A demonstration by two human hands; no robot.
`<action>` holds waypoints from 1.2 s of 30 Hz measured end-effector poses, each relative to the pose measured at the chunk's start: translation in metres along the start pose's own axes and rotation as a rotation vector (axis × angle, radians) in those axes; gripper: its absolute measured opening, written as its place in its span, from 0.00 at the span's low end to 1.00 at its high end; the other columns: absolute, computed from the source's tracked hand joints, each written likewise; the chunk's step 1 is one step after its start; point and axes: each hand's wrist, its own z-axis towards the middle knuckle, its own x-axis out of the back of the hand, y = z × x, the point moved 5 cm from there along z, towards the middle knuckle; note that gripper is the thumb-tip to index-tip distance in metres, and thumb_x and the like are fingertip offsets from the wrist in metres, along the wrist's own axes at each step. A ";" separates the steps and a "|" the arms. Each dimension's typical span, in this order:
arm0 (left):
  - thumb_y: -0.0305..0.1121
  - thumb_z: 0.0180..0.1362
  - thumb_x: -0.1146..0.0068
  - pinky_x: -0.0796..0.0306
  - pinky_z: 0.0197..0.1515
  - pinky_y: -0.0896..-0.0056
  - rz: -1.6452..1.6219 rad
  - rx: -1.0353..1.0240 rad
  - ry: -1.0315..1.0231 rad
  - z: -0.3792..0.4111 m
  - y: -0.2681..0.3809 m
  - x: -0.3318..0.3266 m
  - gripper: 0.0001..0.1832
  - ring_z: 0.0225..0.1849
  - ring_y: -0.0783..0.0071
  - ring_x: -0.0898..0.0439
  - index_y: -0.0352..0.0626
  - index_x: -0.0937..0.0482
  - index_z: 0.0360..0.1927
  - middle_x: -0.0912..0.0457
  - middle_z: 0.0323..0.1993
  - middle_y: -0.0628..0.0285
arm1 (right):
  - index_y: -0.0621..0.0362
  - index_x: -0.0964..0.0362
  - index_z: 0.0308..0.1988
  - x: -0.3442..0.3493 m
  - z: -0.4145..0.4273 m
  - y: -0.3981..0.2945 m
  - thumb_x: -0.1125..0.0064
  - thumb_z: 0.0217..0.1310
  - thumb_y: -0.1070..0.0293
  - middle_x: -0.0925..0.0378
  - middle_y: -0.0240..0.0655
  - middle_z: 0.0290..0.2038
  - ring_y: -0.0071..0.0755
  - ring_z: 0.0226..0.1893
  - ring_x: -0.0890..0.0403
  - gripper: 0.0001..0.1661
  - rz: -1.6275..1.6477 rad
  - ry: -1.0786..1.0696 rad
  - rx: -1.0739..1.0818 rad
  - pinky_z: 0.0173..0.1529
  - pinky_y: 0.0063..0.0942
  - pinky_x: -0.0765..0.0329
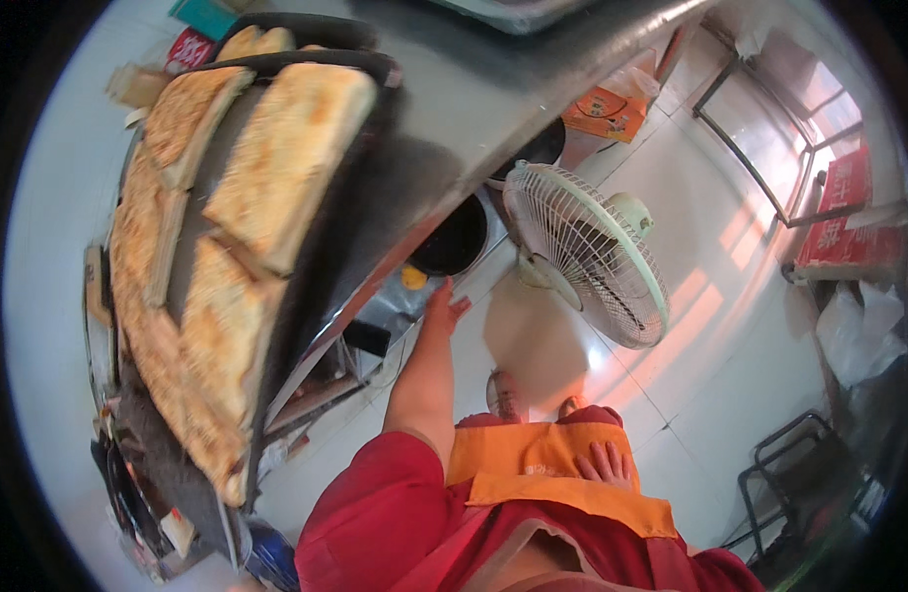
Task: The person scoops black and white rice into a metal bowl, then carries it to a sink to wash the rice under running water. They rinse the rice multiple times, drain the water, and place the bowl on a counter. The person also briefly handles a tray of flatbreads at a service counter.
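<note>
My left hand [446, 307] reaches down beside the counter, fingers apart, with nothing seen in it. Its fingertips are near a small yellow object [414, 277] and a round black pan or pot opening [454, 235] on a low metal surface. Against the orange apron [520, 448] on my lap lies my right hand [608, 465], fingers spread and apparently holding nothing. To the left, thick browned slabs of flatbread [291, 155] lie in two rows on a dark tray [215, 140]. More flatbread [258, 43] shows at its far end.
A caged floor fan [587, 251] stands close in front on the tiled floor. The steel counter edge [491, 166] runs diagonally above my left hand. An orange box [605, 111], a metal frame [750, 140], red boxes [838, 222] and a black-framed stool [787, 459] occupy the right side.
</note>
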 end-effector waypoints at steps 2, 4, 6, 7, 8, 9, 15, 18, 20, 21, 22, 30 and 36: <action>0.40 0.55 0.38 0.21 0.36 0.66 0.090 0.069 -0.167 -0.053 -0.027 0.034 0.20 0.33 0.62 0.18 0.34 0.26 0.42 0.20 0.37 0.52 | 0.42 0.38 0.60 0.005 -0.006 -0.002 0.50 0.57 0.50 0.46 0.39 0.66 0.52 0.68 0.50 0.31 0.035 -0.008 0.005 0.67 0.58 0.54; 0.42 0.55 0.39 0.23 0.32 0.71 0.343 0.002 -0.117 -0.100 -0.071 0.099 0.16 0.30 0.68 0.18 0.37 0.22 0.35 0.18 0.33 0.57 | 0.42 0.39 0.61 0.030 -0.020 -0.009 0.48 0.55 0.47 0.47 0.39 0.66 0.51 0.68 0.51 0.34 0.125 -0.107 0.062 0.67 0.56 0.54; 0.49 0.57 0.45 0.25 0.29 0.72 0.647 0.021 -0.028 -0.188 -0.083 0.151 0.20 0.25 0.74 0.19 0.41 0.20 0.24 0.18 0.22 0.61 | 0.43 0.40 0.62 0.027 -0.028 -0.009 0.44 0.51 0.42 0.49 0.40 0.68 0.52 0.69 0.53 0.40 0.096 -0.205 0.129 0.68 0.53 0.54; 0.51 0.58 0.48 0.26 0.30 0.73 0.919 0.066 0.044 -0.225 -0.085 0.186 0.22 0.25 0.75 0.19 0.42 0.20 0.23 0.18 0.20 0.62 | 0.44 0.41 0.63 0.020 -0.035 -0.007 0.44 0.52 0.42 0.46 0.41 0.67 0.52 0.67 0.49 0.41 0.067 -0.233 0.142 0.67 0.50 0.51; 0.52 0.58 0.50 0.26 0.30 0.73 0.978 0.040 0.104 -0.278 -0.073 0.208 0.24 0.25 0.76 0.19 0.42 0.20 0.21 0.18 0.18 0.63 | 0.46 0.42 0.63 0.015 -0.035 -0.006 0.44 0.52 0.42 0.43 0.43 0.65 0.52 0.66 0.45 0.42 0.026 -0.263 0.167 0.66 0.48 0.47; 0.54 0.59 0.52 0.26 0.30 0.74 1.045 0.017 0.173 -0.335 -0.050 0.225 0.26 0.25 0.77 0.18 0.42 0.20 0.19 0.19 0.16 0.64 | 0.48 0.43 0.64 0.010 -0.036 -0.006 0.44 0.52 0.41 0.40 0.44 0.64 0.52 0.64 0.41 0.43 -0.001 -0.283 0.191 0.65 0.46 0.44; 0.47 0.56 0.43 0.25 0.28 0.75 0.744 0.150 0.343 -0.466 0.002 0.361 0.19 0.25 0.73 0.18 0.38 0.20 0.28 0.18 0.25 0.59 | 0.53 0.37 0.60 0.112 0.002 -0.116 0.46 0.58 0.51 0.27 0.42 0.51 0.44 0.51 0.27 0.33 -0.178 -0.390 0.365 0.55 0.37 0.31; 0.43 0.55 0.43 0.25 0.29 0.73 0.370 0.026 0.495 -0.538 0.014 0.403 0.17 0.26 0.72 0.18 0.35 0.19 0.27 0.17 0.25 0.60 | 0.55 0.34 0.58 0.169 -0.005 -0.207 0.46 0.61 0.56 0.21 0.42 0.44 0.41 0.44 0.20 0.28 -0.007 -0.394 0.447 0.50 0.32 0.25; 0.39 0.53 0.41 0.25 0.29 0.75 0.173 -0.262 0.438 -0.557 0.026 0.419 0.15 0.26 0.72 0.18 0.34 0.19 0.27 0.18 0.24 0.61 | 0.64 0.31 0.54 0.176 0.004 -0.268 0.42 0.59 0.61 0.21 0.38 0.46 0.30 0.46 0.22 0.26 0.374 -0.533 0.472 0.50 0.24 0.26; 0.37 0.52 0.40 0.25 0.29 0.75 0.071 -0.398 0.410 -0.564 0.027 0.427 0.13 0.26 0.72 0.18 0.34 0.20 0.27 0.18 0.23 0.61 | 0.64 0.31 0.53 0.164 0.013 -0.289 0.41 0.58 0.62 0.21 0.39 0.46 0.28 0.46 0.22 0.26 0.527 -0.599 0.514 0.50 0.24 0.26; 0.35 0.50 0.39 0.26 0.30 0.74 0.008 -0.494 0.387 -0.572 0.034 0.435 0.11 0.26 0.74 0.19 0.36 0.19 0.27 0.18 0.23 0.60 | 0.65 0.30 0.53 0.159 0.010 -0.323 0.40 0.58 0.63 0.21 0.41 0.47 0.27 0.45 0.22 0.25 0.689 -0.670 0.549 0.49 0.23 0.26; 0.34 0.46 0.37 0.28 0.31 0.72 0.027 -0.410 0.822 -0.677 -0.035 0.582 0.09 0.26 0.76 0.20 0.38 0.19 0.26 0.18 0.21 0.60 | 0.64 0.29 0.52 0.091 -0.069 -0.548 0.40 0.57 0.68 0.22 0.40 0.48 0.29 0.45 0.21 0.23 0.264 -0.956 0.779 0.49 0.25 0.26; 0.28 0.42 0.35 0.28 0.29 0.72 -0.470 -0.221 1.270 -0.810 -0.204 0.585 0.07 0.23 0.75 0.22 0.38 0.23 0.19 0.20 0.19 0.60 | 0.63 0.28 0.51 -0.027 -0.091 -0.587 0.40 0.55 0.65 0.20 0.41 0.45 0.32 0.45 0.20 0.24 -0.305 -1.114 1.014 0.51 0.27 0.26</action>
